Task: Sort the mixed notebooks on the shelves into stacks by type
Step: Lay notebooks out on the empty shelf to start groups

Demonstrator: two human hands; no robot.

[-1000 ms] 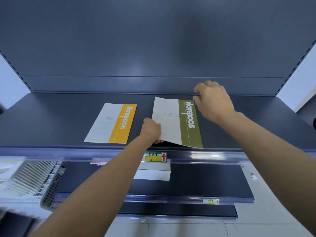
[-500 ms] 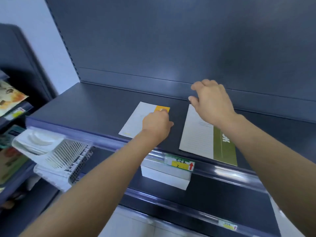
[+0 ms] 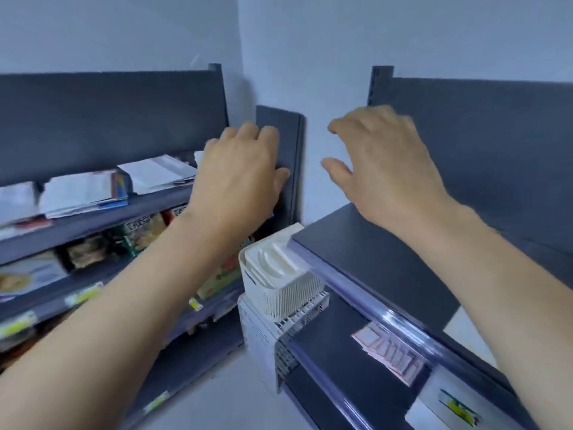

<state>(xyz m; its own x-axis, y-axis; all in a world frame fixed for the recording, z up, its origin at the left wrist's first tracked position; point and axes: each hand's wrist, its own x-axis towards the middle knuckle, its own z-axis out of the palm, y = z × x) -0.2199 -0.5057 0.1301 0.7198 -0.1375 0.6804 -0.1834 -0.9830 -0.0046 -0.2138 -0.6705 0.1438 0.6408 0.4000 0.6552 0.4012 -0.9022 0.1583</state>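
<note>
- Two hands, both raised in mid-air and holding nothing: the left hand [image 3: 238,178] has its fingers curled loosely downward, palm away from the camera; the right hand [image 3: 384,169] is spread, fingers apart and slightly bent.
- Two shelf units meeting at a wall corner: the left unit [image 3: 93,125] and the right unit [image 3: 387,262].
- Notebooks [image 3: 83,190]: three loose piles can be told apart on the top board of the left unit, left of the left hand; the count of single books is blurred. They lie flat, mostly pale covers up, long axes running from the front lip toward the back panel. One shows a coloured band [image 3: 119,184] along its right edge.
- The nearest pile [image 3: 158,172] ends just beside the left hand's knuckles; contact cannot be told.
- Lower boards of the left unit: packaged goods [image 3: 139,231], number unclear.
- One white basket [image 3: 285,283] on a white crate between the two units.
- The right unit's top board is bare where visible; one pink sheet [image 3: 387,352] lies on the board below.
</note>
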